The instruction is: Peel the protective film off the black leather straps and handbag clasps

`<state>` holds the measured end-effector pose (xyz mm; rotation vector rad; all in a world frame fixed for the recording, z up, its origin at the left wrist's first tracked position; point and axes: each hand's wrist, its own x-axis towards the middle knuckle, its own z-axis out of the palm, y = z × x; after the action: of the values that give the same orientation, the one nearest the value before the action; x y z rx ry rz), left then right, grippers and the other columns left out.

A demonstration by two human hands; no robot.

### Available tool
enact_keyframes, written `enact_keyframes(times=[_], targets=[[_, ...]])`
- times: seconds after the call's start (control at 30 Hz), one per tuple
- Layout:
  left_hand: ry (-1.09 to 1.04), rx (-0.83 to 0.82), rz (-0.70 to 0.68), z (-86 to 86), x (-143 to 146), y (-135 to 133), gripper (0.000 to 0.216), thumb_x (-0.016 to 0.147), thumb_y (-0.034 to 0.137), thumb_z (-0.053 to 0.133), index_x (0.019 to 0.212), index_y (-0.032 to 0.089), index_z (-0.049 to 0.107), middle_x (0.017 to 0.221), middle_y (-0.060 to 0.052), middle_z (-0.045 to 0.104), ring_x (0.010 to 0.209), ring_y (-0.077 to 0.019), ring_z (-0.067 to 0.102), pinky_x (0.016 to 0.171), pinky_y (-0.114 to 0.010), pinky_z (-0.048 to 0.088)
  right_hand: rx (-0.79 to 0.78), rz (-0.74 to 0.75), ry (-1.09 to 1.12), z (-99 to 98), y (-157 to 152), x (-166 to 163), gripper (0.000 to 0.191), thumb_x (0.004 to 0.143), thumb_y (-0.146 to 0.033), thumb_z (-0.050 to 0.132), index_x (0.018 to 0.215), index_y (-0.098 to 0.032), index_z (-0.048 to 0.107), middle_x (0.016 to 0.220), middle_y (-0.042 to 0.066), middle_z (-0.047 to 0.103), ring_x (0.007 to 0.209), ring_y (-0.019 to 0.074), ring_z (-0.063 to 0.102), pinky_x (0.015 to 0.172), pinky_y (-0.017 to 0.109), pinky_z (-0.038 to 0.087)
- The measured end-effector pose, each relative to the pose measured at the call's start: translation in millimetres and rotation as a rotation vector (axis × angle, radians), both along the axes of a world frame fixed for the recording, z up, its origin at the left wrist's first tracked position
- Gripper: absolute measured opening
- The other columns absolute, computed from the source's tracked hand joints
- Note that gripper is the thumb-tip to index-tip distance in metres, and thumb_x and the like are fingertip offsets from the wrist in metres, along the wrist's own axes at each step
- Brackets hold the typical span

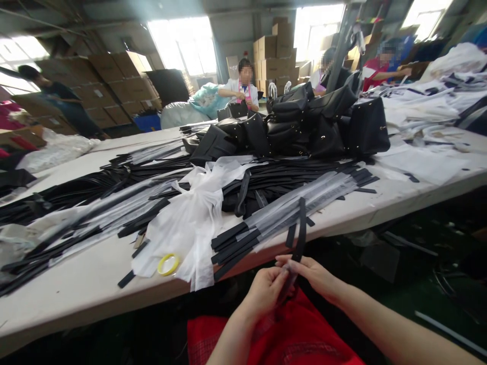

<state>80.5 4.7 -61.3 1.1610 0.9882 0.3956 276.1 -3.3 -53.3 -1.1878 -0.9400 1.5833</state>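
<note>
Over my lap, just off the table's front edge, both hands are closed on one black strap [302, 233]. My left hand [265, 286] pinches its lower part, and my right hand [310, 274] grips it slightly higher. The strap's free end points up and away, in front of the table edge. Close by on the table lies a bundle of black straps [243, 246] partly wrapped in clear plastic. To its left are a crumpled white sheet [190, 218] and a roll of yellow tape [168, 264].
A heap of black handbags [304, 121] fills the table's middle, with more black straps [87, 187] to the left. White material [426, 111] lies at the right. Co-workers [243, 86] are across the table, before stacked cartons [274, 61]. The table's front edge [114, 306] runs before me.
</note>
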Motion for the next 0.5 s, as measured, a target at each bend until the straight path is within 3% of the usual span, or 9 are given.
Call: enact_keyframes(times=[0.03,0.13,0.2,0.4,0.5], targets=[[0.006,0.011,-0.014,1.1,0,0,0.068,0.070,0.080,0.055,0.073,0.013,0.064,0.062,-0.004,0.066,0.049,-0.0109,0.052,0.051,-0.023,0.037,0.011,-0.024,0.017,3.0,1,1,0.046,0.074,-0.053,0.076,0.109,-0.022,0.075,0.105,0.009,0.074,0.101,0.0264,0.066,0.096,0.042,0.047],[0.037,0.016,-0.042,3.1,-2,-1,0.066,0.071,0.079,0.055,0.072,0.014,0.064,0.061,-0.003,0.065,0.045,-0.0099,0.049,0.047,-0.023,0.032,0.059,-0.285,0.085,12.5,15,16,0.041,0.075,-0.052,0.075,0.104,-0.023,0.076,0.100,0.007,0.074,0.094,0.0231,0.066,0.087,0.037,0.051],[0.027,0.000,-0.017,6.5,-3,-1,0.065,0.071,0.078,0.056,0.073,0.014,0.064,0.064,-0.004,0.067,0.048,-0.0112,0.053,0.048,-0.023,0.035,0.081,-0.323,0.064,18.0,24,23,0.041,0.079,-0.055,0.070,0.102,-0.022,0.076,0.100,0.007,0.074,0.090,0.0219,0.065,0.083,0.036,0.052],[-0.107,0.011,0.114,32.1,4,7,0.064,0.068,0.076,0.062,0.078,0.013,0.066,0.068,-0.006,0.070,0.057,-0.0146,0.062,0.056,-0.024,0.046,0.137,0.162,-0.106,33.3,14,-4,0.052,0.087,-0.062,0.056,0.113,-0.020,0.073,0.114,0.009,0.071,0.105,0.0258,0.063,0.101,0.042,0.045],[-0.137,0.010,0.152,37.4,4,11,0.063,0.066,0.075,0.065,0.075,0.013,0.066,0.064,-0.005,0.068,0.054,-0.0138,0.061,0.053,-0.023,0.045,0.212,0.253,-0.186,38.4,9,-13,0.055,0.089,-0.063,0.052,0.119,-0.020,0.070,0.120,0.010,0.068,0.114,0.0292,0.060,0.105,0.047,0.042]])
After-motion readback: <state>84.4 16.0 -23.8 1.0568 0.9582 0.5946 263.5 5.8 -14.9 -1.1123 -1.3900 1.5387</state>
